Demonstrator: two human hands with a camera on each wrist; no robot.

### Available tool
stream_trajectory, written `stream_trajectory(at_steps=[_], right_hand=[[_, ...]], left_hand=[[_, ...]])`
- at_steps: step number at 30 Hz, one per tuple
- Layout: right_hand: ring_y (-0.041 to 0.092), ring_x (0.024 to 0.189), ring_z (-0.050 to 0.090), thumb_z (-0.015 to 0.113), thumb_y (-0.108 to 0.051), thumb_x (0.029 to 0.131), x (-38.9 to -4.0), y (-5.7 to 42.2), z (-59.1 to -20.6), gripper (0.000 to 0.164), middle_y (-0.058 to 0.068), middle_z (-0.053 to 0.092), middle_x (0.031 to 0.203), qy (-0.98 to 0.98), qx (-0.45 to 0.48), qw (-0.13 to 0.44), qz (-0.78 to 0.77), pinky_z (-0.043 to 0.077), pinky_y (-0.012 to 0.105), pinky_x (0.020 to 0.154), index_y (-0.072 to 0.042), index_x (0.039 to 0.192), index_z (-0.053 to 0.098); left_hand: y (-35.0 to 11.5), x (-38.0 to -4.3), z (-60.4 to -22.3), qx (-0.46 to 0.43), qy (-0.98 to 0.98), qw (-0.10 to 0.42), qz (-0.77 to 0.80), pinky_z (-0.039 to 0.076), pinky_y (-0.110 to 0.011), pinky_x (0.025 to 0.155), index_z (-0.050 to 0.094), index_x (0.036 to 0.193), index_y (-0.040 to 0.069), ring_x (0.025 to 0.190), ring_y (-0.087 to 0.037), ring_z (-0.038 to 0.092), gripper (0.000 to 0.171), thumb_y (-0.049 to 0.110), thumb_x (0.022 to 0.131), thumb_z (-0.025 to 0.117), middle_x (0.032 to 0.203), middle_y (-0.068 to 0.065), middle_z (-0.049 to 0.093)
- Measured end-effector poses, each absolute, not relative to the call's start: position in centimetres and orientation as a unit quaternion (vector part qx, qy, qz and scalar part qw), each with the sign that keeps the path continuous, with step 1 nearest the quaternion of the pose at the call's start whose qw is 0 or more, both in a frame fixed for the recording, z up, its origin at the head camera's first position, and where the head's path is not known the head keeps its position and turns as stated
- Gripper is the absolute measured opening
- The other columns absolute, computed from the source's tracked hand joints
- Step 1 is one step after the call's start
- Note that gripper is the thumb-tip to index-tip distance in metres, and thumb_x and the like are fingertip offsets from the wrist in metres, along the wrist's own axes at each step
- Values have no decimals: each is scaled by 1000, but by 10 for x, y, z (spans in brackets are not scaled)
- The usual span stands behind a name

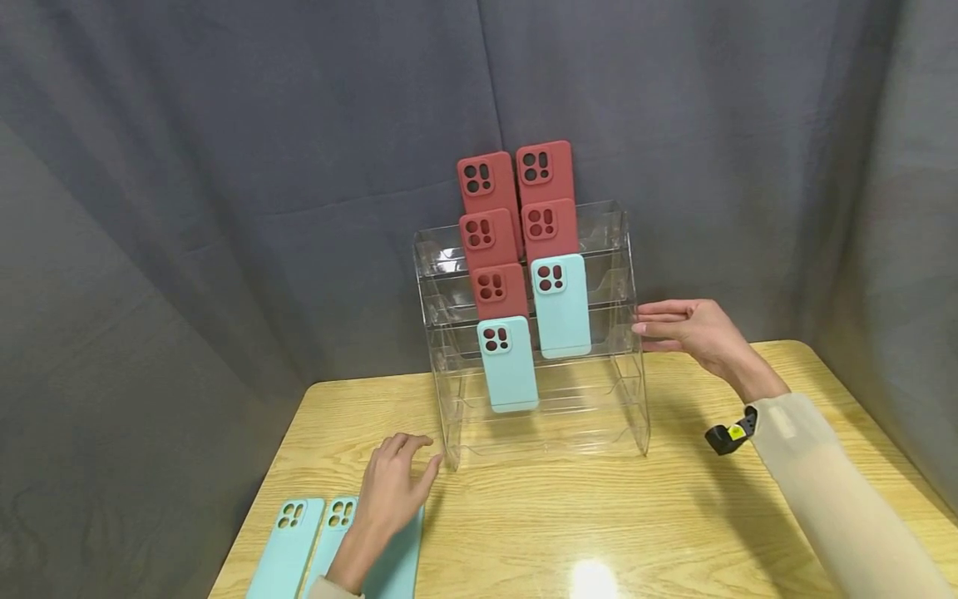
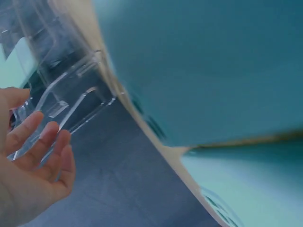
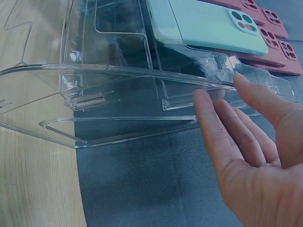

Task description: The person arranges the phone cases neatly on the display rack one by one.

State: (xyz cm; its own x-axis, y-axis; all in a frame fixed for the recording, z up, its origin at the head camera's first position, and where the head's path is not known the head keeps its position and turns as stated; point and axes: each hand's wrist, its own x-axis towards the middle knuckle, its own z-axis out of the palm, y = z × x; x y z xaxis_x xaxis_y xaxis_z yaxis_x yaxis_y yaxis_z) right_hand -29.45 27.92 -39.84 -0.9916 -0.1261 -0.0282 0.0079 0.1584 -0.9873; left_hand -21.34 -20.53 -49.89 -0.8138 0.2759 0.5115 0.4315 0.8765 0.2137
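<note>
A clear tiered display stand [image 1: 539, 449] stands on the table, holding several red phone cases [image 1: 496, 287] in its upper tiers. Two light-blue phone cases [image 1: 565, 308] lean in lower tiers, one left of the other. My right hand [image 1: 699, 333] is at the stand's right side, its fingers nearly straight and their tips right at the clear side panel [image 3: 142, 73]. Near the stand's lower left corner, my left hand [image 1: 392, 482] hovers with relaxed, spread fingers and nothing in them. Under and beside it lie several more light-blue phone cases [image 1: 288, 541], partly hidden by the hand and wrist.
The wooden table [image 1: 569, 524] extends in front of the stand and to its right. Grey curtains [image 1: 337, 166] hang close behind the stand and along both sides. A black wrist camera [image 1: 724, 438] sticks out below my right wrist.
</note>
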Motion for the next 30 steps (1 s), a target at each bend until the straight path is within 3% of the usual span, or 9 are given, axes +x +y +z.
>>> stream_trajectory(at_steps=[6, 10, 19, 24, 30], right_hand=[[2, 106, 76, 83, -20, 93, -294, 279, -398, 69, -20, 74, 114, 753, -44, 56, -654, 66, 34, 96, 8, 148, 53], [2, 105, 76, 83, -20, 93, -293, 280, -397, 69, -20, 74, 114, 755, -45, 57, -652, 67, 34, 96, 8, 148, 53], [-1, 103, 75, 82, -21, 94, -292, 280, -397, 68, -16, 75, 120, 758, -50, 51, -649, 67, 34, 96, 8, 148, 52], [-2, 102, 74, 81, -20, 94, -292, 280, -397, 68, -19, 74, 116, 758, -52, 49, -648, 67, 34, 96, 9, 148, 52], [-1, 104, 75, 81, -20, 94, -293, 280, -398, 67, -20, 74, 114, 760, -52, 49, -646, 66, 36, 97, 8, 148, 53]], left_hand=[[-221, -204, -507, -173, -968, 145, -110, 63, -55, 88, 70, 133, 10, 110, -36, 68, 52, 39, 92, 82, 122, -13, 72], [-230, -199, -511, -161, -978, 91, -92, 62, -58, 90, 66, 138, 11, 114, -40, 66, 60, 45, 91, 81, 129, -16, 67], [-241, -190, -517, -147, -985, 34, -80, 63, -60, 82, 67, 134, 11, 113, -42, 66, 65, 54, 88, 82, 129, -17, 66], [-241, -187, -520, -139, -987, 18, -84, 63, -57, 73, 67, 132, 11, 107, -41, 68, 62, 54, 89, 80, 128, -18, 65], [-239, -185, -520, -119, -987, -12, -104, 64, -58, 77, 64, 136, 4, 112, -45, 66, 69, 53, 90, 80, 130, -24, 63]])
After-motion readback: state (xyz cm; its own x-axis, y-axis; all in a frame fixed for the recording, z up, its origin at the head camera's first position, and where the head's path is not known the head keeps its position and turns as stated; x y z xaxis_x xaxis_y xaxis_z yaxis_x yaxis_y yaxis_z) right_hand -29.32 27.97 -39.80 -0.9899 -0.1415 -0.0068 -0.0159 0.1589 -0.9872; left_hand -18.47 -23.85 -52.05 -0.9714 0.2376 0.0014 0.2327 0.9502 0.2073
